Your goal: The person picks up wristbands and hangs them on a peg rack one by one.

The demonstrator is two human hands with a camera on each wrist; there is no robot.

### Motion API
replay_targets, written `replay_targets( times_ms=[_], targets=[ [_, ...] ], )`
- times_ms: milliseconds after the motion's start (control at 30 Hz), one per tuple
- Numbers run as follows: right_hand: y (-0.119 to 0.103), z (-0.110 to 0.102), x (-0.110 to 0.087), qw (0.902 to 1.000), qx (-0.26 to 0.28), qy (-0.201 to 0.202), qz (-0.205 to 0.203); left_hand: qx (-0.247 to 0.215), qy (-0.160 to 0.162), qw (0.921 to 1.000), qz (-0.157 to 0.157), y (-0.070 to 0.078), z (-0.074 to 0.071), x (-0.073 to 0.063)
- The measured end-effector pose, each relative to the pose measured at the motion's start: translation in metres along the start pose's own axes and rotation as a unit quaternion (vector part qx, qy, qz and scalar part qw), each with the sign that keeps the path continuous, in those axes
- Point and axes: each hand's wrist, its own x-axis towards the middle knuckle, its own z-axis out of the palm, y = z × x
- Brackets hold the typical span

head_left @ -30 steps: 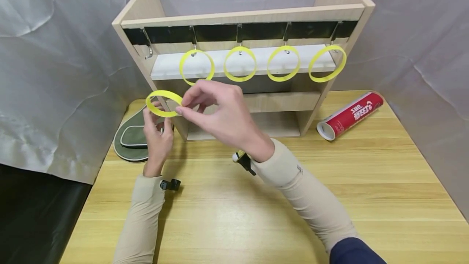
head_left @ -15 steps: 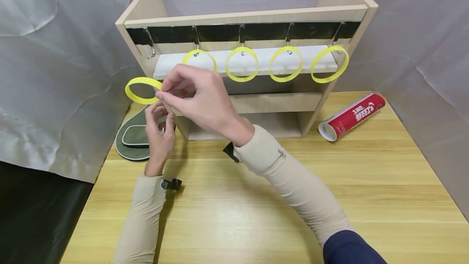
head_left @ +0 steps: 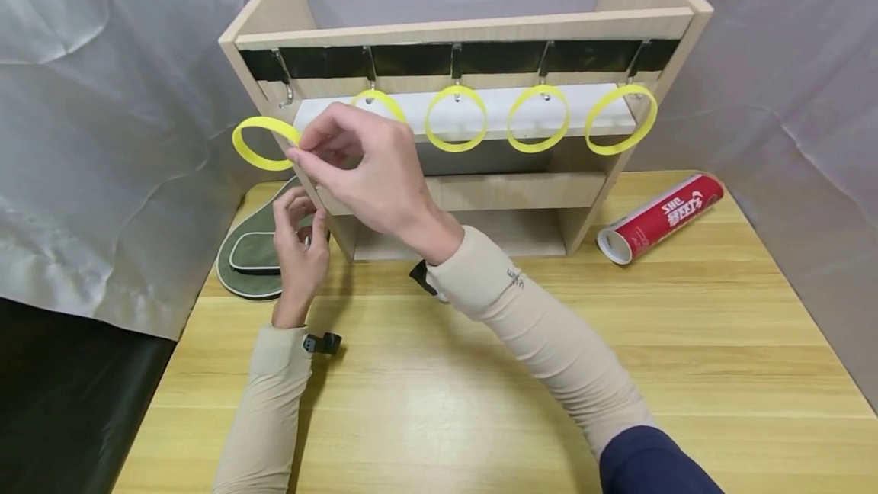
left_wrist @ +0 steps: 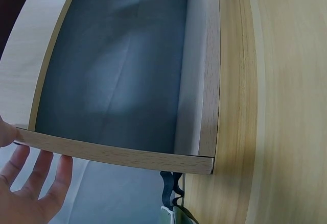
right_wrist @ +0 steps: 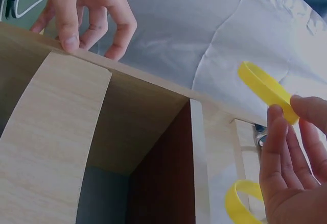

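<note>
My right hand (head_left: 373, 174) pinches a yellow ring (head_left: 255, 122) at its near edge, between thumb and fingertips. That ring hangs in the air by the left end of a wooden shelf unit (head_left: 480, 27), a little below a bare metal hook (head_left: 286, 90). Other yellow rings (head_left: 484, 119) hang from the hooks to the right; my right hand partly hides the nearest one. Lower down, my left hand (head_left: 299, 261) holds the left side panel (left_wrist: 122, 152) of the unit, thumb on the front edge and fingers round the outer side.
A green paddle-shaped case (head_left: 248, 277) with white piping lies left of the unit, partly behind my left hand. On the right, a red tube (head_left: 661, 216) with white lettering lies on the wooden table (head_left: 425, 402). Grey cloth (head_left: 123, 136) surrounds the table.
My right hand has carried the pinched ring left and upward, closer to the height of the bare hook. The left hand has stayed at the side panel.
</note>
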Motion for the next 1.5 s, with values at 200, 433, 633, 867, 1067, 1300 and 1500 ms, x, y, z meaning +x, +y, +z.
replay_targets(
  times_ms=[200,433,633,867,1067,1300,1500],
  targets=[
    [0.002,0.001,-0.003,0.9977,0.029,0.058,-0.019,-0.004,0.004,1.0000,-0.005,0.000,0.002,0.000],
    [0.003,0.001,-0.005,0.9957,0.020,0.091,-0.006,-0.005,0.003,0.9999,-0.015,0.001,0.002,-0.002],
    [0.004,-0.001,-0.008,0.9950,-0.026,0.096,0.013,0.000,0.001,0.9998,-0.018,-0.001,0.002,-0.002],
    [0.005,-0.006,-0.012,0.9894,-0.135,0.041,0.035,0.003,0.006,0.9997,-0.024,-0.003,-0.003,-0.003],
    [0.006,-0.009,-0.021,0.9876,-0.155,0.024,0.005,0.003,0.006,0.9998,-0.018,-0.003,-0.003,-0.001],
    [0.017,-0.028,-0.055,0.9895,-0.141,-0.005,-0.029,-0.004,0.000,0.9999,-0.011,-0.005,0.000,-0.001],
    [0.030,-0.059,-0.090,0.9849,-0.172,0.013,-0.021,-0.005,-0.004,0.9999,-0.012,-0.006,0.000,0.002]
  ],
)
